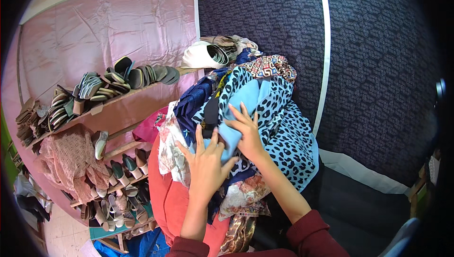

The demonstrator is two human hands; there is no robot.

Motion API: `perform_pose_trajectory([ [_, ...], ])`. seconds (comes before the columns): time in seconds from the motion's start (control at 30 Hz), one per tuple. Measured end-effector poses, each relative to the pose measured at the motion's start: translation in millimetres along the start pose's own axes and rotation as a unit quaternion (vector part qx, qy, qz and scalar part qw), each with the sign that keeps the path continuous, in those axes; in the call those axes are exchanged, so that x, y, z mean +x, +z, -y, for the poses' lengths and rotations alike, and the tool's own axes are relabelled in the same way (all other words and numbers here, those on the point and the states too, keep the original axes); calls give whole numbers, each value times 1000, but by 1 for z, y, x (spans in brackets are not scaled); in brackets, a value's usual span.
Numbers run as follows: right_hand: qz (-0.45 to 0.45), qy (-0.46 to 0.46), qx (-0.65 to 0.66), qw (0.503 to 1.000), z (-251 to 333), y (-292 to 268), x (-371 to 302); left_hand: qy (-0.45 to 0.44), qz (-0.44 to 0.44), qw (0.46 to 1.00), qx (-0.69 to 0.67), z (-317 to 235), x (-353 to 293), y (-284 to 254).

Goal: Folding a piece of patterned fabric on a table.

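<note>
Hands (208,163) spread over light-blue cloth (230,139) beneath them.

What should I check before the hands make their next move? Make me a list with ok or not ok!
1. Both hands in view: ok. The left hand and right hand both show, fingers spread.
2. Right hand at the plain blue cloth: ok, it lies over it.
3. Spotted cloth spread flat: not ok, it is bunched and draped on the heap.
4. Sleeves off the hands: ok, both end below the wrists.
5. Shoes away from the hands: ok, they stand apart, to the left.
6. What lies under the blue cloth: cannot tell, it is hidden.
</note>
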State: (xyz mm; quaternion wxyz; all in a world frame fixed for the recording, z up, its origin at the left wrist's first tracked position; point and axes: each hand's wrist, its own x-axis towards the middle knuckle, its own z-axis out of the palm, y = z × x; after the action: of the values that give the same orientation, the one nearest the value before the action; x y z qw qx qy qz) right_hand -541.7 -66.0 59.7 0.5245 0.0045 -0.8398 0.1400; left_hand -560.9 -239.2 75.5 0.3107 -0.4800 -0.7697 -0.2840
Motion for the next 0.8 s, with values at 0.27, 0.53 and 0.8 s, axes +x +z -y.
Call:
perform_pose_trajectory([
  [0.27, -31, 18, 146, 989, -35, -73, -36, 71, -5, 993, -95, -3, 22, -10],
  [0.53, -19, 162, 162, 973, -53, -107, -86, 180, 133, 963, -150, -47, -6, 66],
  [0.8, -48, 258, 355, 897, -31, -128, -114, 206, 149, 952, -169, -65, -14, 90],
])
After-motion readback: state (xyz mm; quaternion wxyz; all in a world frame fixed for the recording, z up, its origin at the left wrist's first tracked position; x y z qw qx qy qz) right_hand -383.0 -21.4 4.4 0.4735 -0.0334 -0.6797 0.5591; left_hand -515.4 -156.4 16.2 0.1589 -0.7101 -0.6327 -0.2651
